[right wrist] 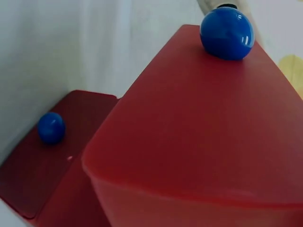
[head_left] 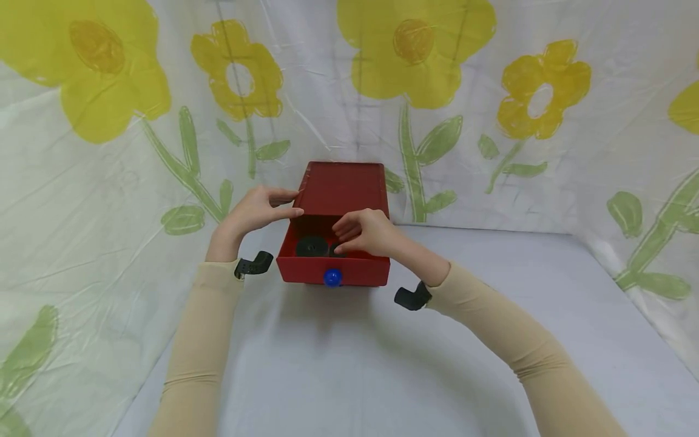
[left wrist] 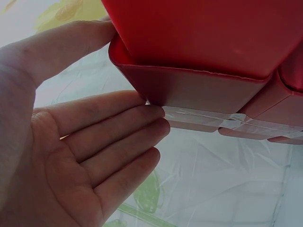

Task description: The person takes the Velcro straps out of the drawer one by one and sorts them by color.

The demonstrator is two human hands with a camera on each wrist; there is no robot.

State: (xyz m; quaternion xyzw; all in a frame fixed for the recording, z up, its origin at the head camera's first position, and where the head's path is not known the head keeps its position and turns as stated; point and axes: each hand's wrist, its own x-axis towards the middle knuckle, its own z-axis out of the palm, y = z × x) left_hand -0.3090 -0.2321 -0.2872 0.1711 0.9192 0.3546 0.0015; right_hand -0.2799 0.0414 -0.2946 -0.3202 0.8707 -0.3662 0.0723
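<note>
A red box [head_left: 344, 188] has its upper drawer [head_left: 306, 270] pulled out, with a blue knob [head_left: 332, 278] on the front. Inside lie a dark round disc [head_left: 312, 246] and, to its right, a smaller dark round thing [head_left: 340, 254]. My left hand [head_left: 255, 209] steadies the box's left side, its straight fingers [left wrist: 128, 142] against it and the thumb up by the drawer. Over the drawer's right part, my right hand [head_left: 371, 233] bends its fingers down, thumb tip right at the smaller dark thing. I cannot tell whether it pinches it.
Below the open drawer, a closed lower drawer [right wrist: 71, 111] has its own blue knob [right wrist: 51, 128]. Clear tape [left wrist: 203, 117] runs along the box's side. The box stands on a white table [head_left: 327, 364], before a flowered curtain [head_left: 327, 121].
</note>
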